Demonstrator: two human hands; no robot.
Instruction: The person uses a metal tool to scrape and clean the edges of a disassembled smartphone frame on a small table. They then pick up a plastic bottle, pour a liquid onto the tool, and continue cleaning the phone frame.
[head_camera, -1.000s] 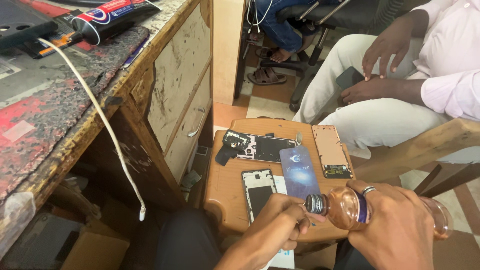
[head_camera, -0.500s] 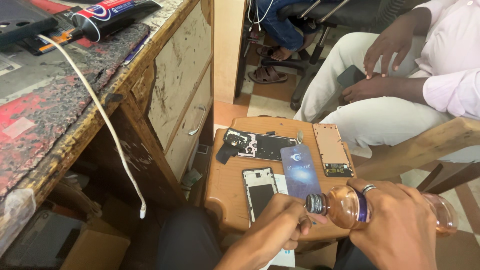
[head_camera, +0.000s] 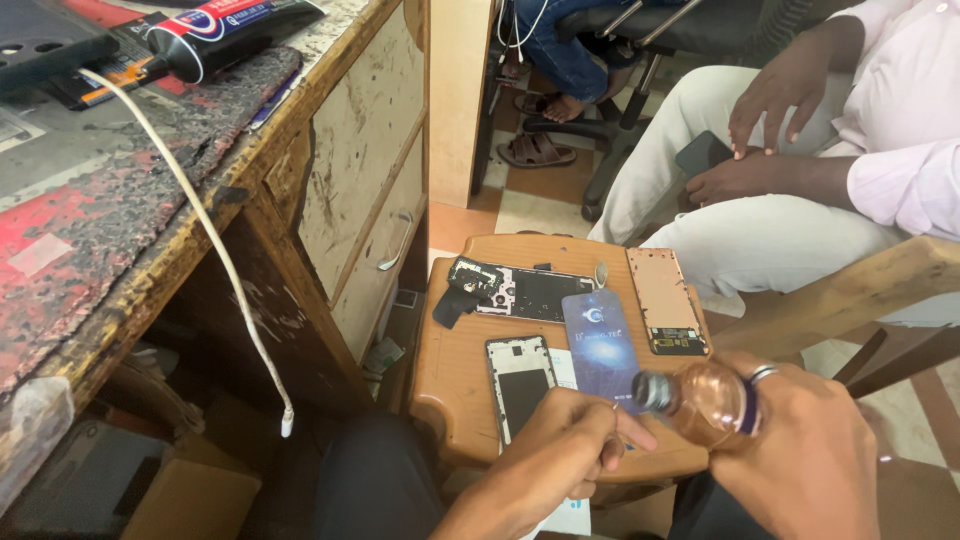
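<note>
Head view, lower right of the frame: the right hand (head_camera: 800, 460) is wrapping around a small clear bottle (head_camera: 700, 400) of brownish liquid, gripping its body and tipping it sideways so the neck is pointing left. The left hand (head_camera: 570, 450) is sitting at that neck, fingertips pinched together; whether they are closing on a cap I cannot tell, as nothing is showing between them. The bottle is hovering over the near edge of a small wooden stool (head_camera: 460, 390), lower centre. It is looking light, stiff and smooth, probably slippery if wet, so the body is the safe place to hold and the neck the place to turn.

On the stool, parts are lying flat: a dark opened phone body (head_camera: 520, 292) at the back, a copper-coloured frame (head_camera: 665, 300) to its right, a black-screened frame (head_camera: 522, 372) nearer, and a blue rectangular card (head_camera: 600, 340) with a pale round mark between them.

Upper left, a worn red-and-black desk (head_camera: 130, 190) is carrying a long tube (head_camera: 230, 30) in red, white and dark blue with printed lettering, and a white cable (head_camera: 215, 250) is dangling off the edge. Upper right, another person in pale trousers (head_camera: 800, 230) is sitting, hands resting on a dark phone (head_camera: 703, 153).
</note>
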